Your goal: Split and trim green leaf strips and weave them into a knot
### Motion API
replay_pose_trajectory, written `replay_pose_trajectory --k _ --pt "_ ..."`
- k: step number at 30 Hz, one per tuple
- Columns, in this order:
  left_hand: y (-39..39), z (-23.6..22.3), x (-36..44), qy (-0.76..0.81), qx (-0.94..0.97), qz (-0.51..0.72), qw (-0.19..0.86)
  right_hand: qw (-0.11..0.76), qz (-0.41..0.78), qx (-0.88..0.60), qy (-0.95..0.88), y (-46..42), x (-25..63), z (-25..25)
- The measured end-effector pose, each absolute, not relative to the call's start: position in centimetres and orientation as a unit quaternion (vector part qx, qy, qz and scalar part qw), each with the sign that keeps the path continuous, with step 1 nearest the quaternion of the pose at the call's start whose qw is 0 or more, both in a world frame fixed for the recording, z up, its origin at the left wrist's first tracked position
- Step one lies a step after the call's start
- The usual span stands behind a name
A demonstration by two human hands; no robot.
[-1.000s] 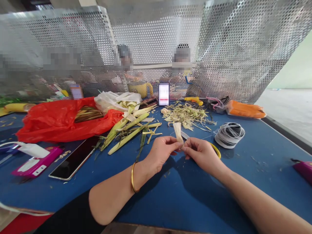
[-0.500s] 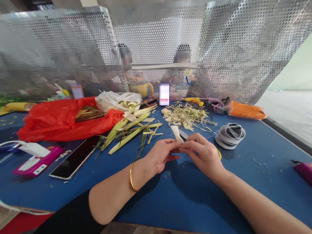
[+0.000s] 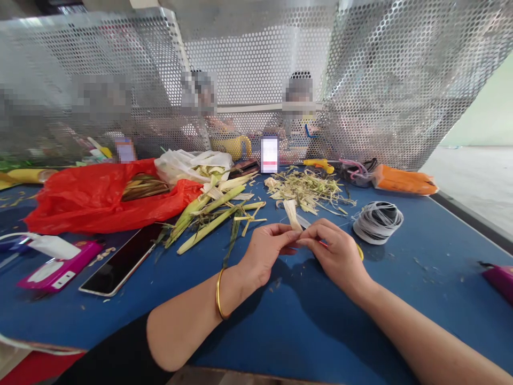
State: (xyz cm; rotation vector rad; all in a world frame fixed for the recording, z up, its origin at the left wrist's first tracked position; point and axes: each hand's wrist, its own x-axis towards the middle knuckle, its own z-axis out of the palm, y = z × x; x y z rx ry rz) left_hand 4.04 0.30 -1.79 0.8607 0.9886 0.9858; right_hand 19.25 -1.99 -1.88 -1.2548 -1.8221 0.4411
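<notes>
A pale strip of dried husk [image 3: 291, 212] stands up from between the fingertips at the middle of the table. My left hand [image 3: 269, 248] is closed in a pinch on its lower end. My right hand [image 3: 334, 251] meets it from the other side, thumb and forefinger pinched at the same end; the point of contact is partly hidden by the fingers. Under the right hand lies a tool whose metal blade [image 3: 303, 221] and yellow handle [image 3: 360, 252] show; its middle is covered. To the right sits a wound bundle of grey-white thread [image 3: 377, 222].
Shredded husk [image 3: 310, 190] is piled ahead, with husk stalks [image 3: 216, 214] left of it. Farther left are a red plastic bag [image 3: 88, 198], a dark phone [image 3: 122, 262] and a pink power strip [image 3: 60, 267]. A lit phone [image 3: 270, 154] leans against the perforated screen [image 3: 256, 64]; people sit behind it.
The right fingers have shifted over the strip's lower end, the hand turning slightly. The husk strip leaned left half a second ago and is now a little more upright. Both hands stay together.
</notes>
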Motion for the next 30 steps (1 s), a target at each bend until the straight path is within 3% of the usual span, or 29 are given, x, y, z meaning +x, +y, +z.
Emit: replay_pose_trajectory --k 21,30 --pt "0.1 -1.7 4.1 0.429 0.468 0.434 0.639 0.461 0.306 -0.585 -0.593 -1.6 19.3 -2.6" --pt "0.8 -1.4 3.5 0.400 0.535 0.405 0.624 0.431 0.604 -0.475 -0.474 -1.3 19.7 -1.5"
